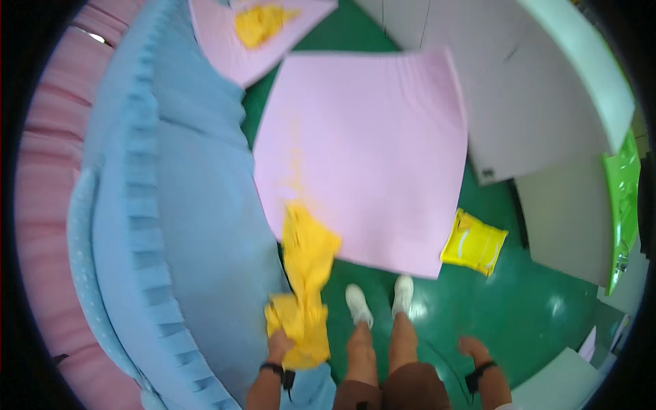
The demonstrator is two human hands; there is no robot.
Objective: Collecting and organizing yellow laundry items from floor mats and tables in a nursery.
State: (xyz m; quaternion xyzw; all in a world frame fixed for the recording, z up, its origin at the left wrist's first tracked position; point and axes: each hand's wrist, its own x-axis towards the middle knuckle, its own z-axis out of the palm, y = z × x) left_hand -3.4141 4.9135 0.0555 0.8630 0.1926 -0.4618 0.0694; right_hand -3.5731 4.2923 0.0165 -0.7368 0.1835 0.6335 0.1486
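Left hand (pixel 279 345) low in frame, closed around the bunched lower end of a yellow cloth (pixel 305 287), black band on the wrist. Cloth hangs up and away from the fist, its upper end touching the near-left corner of a large pink foam sheet (pixel 369 150). Faint yellowish streak on the pink sheet above where the cloth meets it. Right hand (pixel 473 350) out to the side at lower right, holding nothing, fingers loosely curled, black wristband; well apart from the cloth.

Floor (pixel 519 301) is glossy green, light glare near the feet. Person stands in white shoes (pixel 379 301), bare legs, brown shorts, just in front of the pink sheet's near edge. Pink sheet lies flat on the floor. Second pink sheet (pixel 225 48) at top, carrying another yellow cloth wad (pixel 260 24). Big light-blue ribbed cushion stack (pixel 164 205) fills the left side, touching the left arm; pink ruffled fabric (pixel 48 171) beyond it at far left. Grey boards (pixel 506 96) overlap on the floor at upper right, a pale green-white curved panel (pixel 588 61) over them. Small yellow packet (pixel 473 242) on the floor just beside the pink sheet's right near corner. Shiny green plastic film (pixel 623 198) at far right edge.
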